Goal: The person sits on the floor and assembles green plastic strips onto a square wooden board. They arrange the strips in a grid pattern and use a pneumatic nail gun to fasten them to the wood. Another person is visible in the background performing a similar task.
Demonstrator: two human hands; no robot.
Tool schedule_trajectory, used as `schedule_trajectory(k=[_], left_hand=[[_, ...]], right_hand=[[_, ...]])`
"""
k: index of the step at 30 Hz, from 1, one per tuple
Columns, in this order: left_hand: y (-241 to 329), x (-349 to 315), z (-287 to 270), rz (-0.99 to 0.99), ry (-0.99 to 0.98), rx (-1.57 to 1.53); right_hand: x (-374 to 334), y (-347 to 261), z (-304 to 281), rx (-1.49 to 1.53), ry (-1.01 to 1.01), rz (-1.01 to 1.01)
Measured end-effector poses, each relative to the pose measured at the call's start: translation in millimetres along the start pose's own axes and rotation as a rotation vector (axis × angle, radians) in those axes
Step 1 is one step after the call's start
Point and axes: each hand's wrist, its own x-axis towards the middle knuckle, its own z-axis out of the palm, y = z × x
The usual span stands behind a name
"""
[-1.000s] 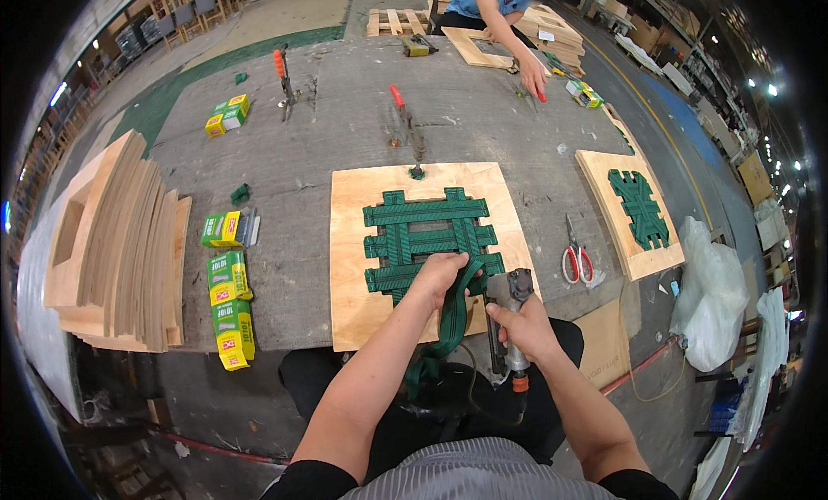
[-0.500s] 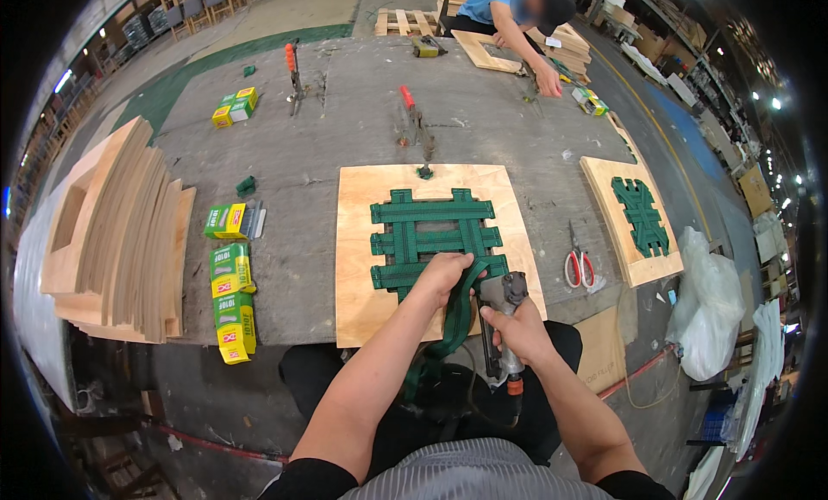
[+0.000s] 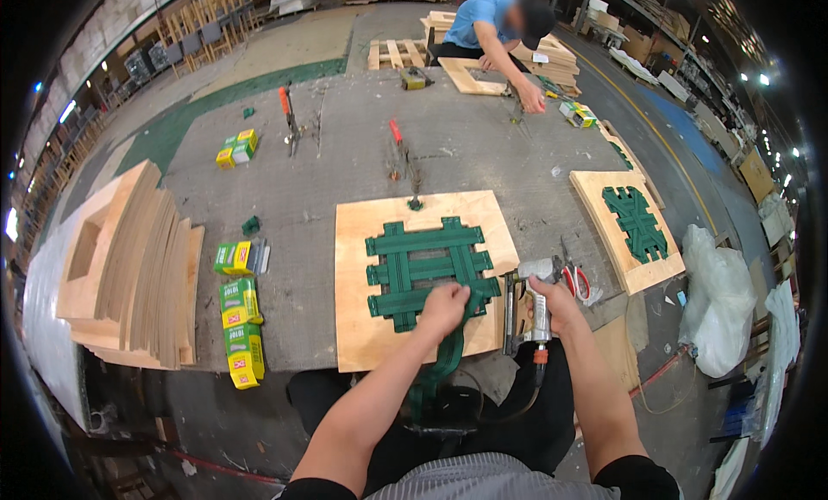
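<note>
While the green webbing lattice (image 3: 427, 271) lay mostly woven on the plywood seat board (image 3: 362, 328), one strap was left to fix.

The left hand (image 3: 442, 308) was closed on a loose green strap (image 3: 448, 353), pulling it over the board's near edge at the table (image 3: 483, 151) front; the right hand (image 3: 552, 295) was wrapped shut around a pneumatic stapler (image 3: 528, 303) beside the lattice. A finished board (image 3: 628, 228) lay to the right, suggesting only this last strap's stapling and trimming remained.

A grey workbench (image 3: 483, 146) carries plywood seat panels (image 3: 358, 328), stacked wood frames (image 3: 129, 259), staple boxes (image 3: 241, 328), red-handled scissors (image 3: 576, 280).
</note>
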Motion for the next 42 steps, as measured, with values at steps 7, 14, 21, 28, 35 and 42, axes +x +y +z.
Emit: schedule_trajectory(k=[7, 14, 21, 28, 35, 42], left_hand=[[2.2, -65.9, 61.8, 0.374, 0.211, 0.378], [-8.0, -64.7, 70.1, 0.551, 0.284, 0.482], [-5.7, -67.6, 75.6, 0.586, 0.310, 0.501], [-2.7, -66.5, 74.8, 0.586, 0.311, 0.526], [10.2, -30.1, 32.0, -0.177, 0.022, -0.484], [51.3, -18.5, 29.8, -0.335, -0.036, -0.520]], right_hand=[[72.5, -9.2, -61.8, 0.037, 0.055, 0.000], [77.6, -44.5, -54.4, -1.092, 0.322, -0.059], [21.3, -16.7, -138.8, -1.348, 0.531, -0.225], [3.6, -19.3, -162.2, -1.243, 0.314, -0.052], [-45.2, -29.1, -147.3, -0.979, 0.105, -0.478], [-93.0, -27.5, -94.8, -1.601, -0.225, -0.547]])
